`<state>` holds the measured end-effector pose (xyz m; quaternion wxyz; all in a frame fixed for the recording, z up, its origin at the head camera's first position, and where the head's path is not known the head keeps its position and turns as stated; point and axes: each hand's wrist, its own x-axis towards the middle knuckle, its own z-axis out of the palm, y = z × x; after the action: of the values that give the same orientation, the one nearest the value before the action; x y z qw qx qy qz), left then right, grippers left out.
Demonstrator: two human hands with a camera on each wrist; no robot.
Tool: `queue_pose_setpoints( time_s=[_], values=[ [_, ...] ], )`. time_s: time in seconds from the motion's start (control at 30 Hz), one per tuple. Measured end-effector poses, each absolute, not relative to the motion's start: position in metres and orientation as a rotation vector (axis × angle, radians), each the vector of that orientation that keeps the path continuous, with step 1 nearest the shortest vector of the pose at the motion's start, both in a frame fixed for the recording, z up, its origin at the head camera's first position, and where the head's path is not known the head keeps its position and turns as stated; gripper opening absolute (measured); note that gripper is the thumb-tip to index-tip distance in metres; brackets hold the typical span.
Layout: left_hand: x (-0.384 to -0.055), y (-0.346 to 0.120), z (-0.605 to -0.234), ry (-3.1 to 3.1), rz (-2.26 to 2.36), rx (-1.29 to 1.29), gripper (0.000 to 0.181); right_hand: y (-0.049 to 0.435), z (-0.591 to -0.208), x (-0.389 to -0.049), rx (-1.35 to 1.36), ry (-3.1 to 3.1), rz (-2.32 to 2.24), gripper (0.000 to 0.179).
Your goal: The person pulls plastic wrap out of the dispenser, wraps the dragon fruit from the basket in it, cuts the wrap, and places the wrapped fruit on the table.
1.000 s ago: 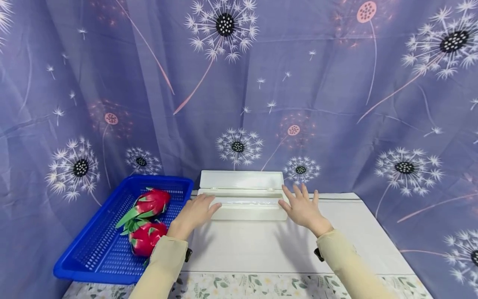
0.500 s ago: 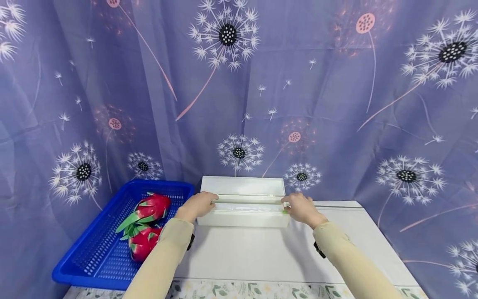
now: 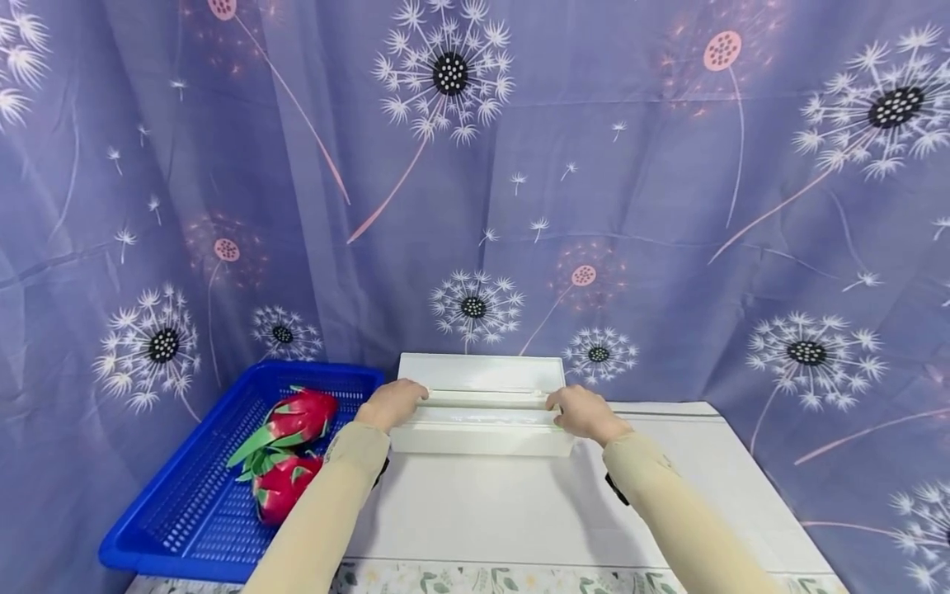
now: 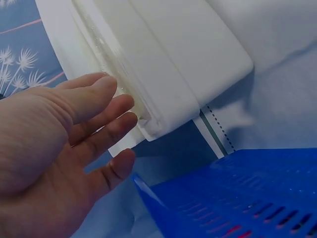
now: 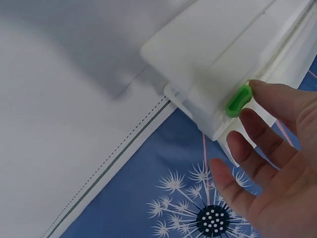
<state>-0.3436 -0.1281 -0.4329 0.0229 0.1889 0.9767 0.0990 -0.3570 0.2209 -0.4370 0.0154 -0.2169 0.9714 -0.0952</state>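
A long white cling film box (image 3: 482,441) stands on the white tabletop, its lid (image 3: 482,371) raised at the back. My left hand (image 3: 392,404) is at the box's left end. In the left wrist view, the fingers (image 4: 111,136) of the left hand are loosely bent at the box edge; any contact is hard to make out. At the right end, my right hand (image 3: 584,412) pinches a small green slider (image 5: 239,101) between thumb and index finger, and its other fingers are bent and hold nothing. Clear film (image 3: 482,416) runs along the box opening.
To the left stands a blue plastic basket (image 3: 159,495) with two red dragon fruits (image 3: 303,412) in it. A purple dandelion curtain (image 3: 638,181) hangs close behind the box. Floral cloth (image 3: 467,579) lies along the front edge.
Both hands have come down to the box from above it, fingers bending from spread. Over the last half second, the right hand has shifted slightly left with the green slider.
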Motion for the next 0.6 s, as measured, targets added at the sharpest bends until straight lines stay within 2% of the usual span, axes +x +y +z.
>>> queue_pose_setpoints(
  time_s=[0.27, 0.43, 0.6],
  values=[
    [-0.346, -0.126, -0.436, 3.052, 0.216, 0.659, 0.026, 0.211, -0.43, -0.359, -0.777, 3.03, -0.116, 0.019],
    [-0.35, -0.124, -0.444, 3.063, 0.239, 0.656, 0.018, 0.21, -0.431, -0.358, -0.849, 3.033, 0.003, 0.034],
    [-0.349, -0.126, -0.443, 3.105, 0.254, 0.664, 0.024, 0.21, -0.435, -0.361, -0.922, 3.05, -0.005, 0.038]
  ],
)
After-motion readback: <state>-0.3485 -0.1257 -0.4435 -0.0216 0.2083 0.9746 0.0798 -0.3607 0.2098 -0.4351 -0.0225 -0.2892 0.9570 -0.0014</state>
